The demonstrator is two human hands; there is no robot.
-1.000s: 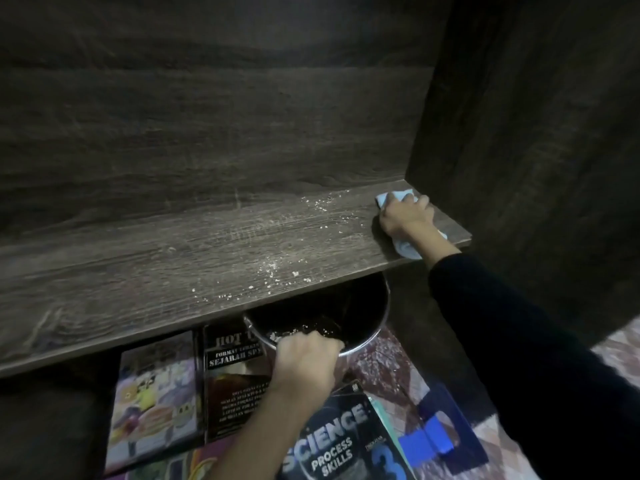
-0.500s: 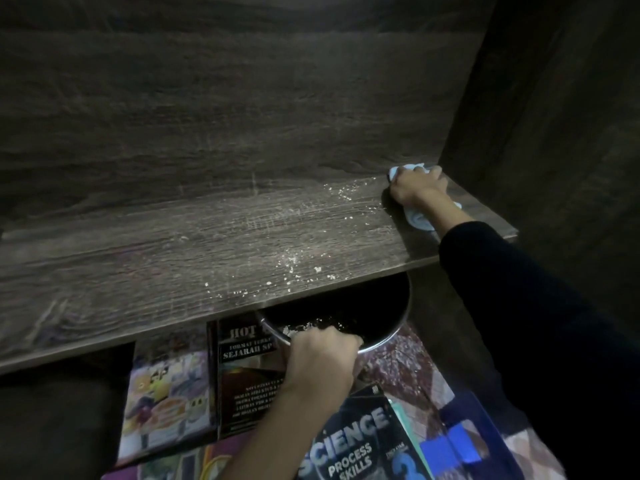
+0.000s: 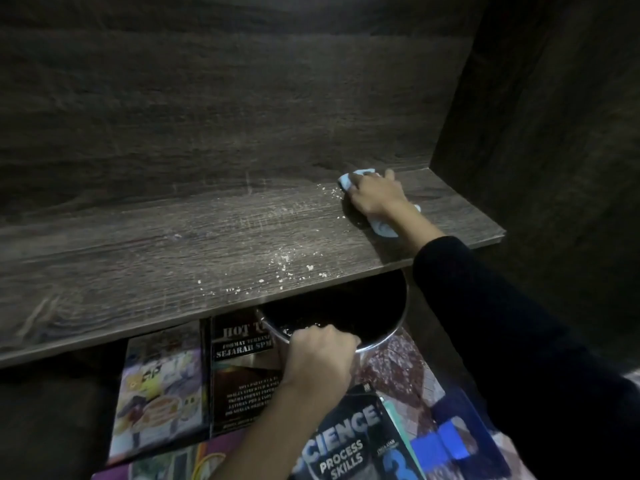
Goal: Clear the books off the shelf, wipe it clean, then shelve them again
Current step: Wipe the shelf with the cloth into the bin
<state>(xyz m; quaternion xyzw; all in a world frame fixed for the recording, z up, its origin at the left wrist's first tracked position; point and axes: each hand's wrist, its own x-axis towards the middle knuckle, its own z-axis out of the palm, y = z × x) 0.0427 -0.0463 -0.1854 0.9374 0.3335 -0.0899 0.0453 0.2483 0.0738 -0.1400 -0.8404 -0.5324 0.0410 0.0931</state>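
The dark wooden shelf [image 3: 145,271] holds no books and has pale crumbs [image 3: 284,268] scattered near its front edge and towards the back. My right hand [image 3: 375,197] presses a light blue cloth [image 3: 382,228] flat on the shelf's right part, close to the back wall. My left hand [image 3: 320,355] grips the rim of a dark round metal pan [image 3: 377,313], held just under the shelf's front edge. Several books lie below on the floor: a black Sejarah book [image 3: 239,368], a cartoon-covered book [image 3: 162,389] and a Science Process Skills book [image 3: 346,445].
The cabinet's dark side wall [image 3: 540,133] closes off the shelf on the right, and the back panel [image 3: 207,116] rises behind it. A blue book [image 3: 457,441] lies on a patterned floor covering [image 3: 394,368] at the lower right.
My right hand has slid the cloth to the left along the back of the shelf, away from the right corner. The left hand and pan stay under the front edge.
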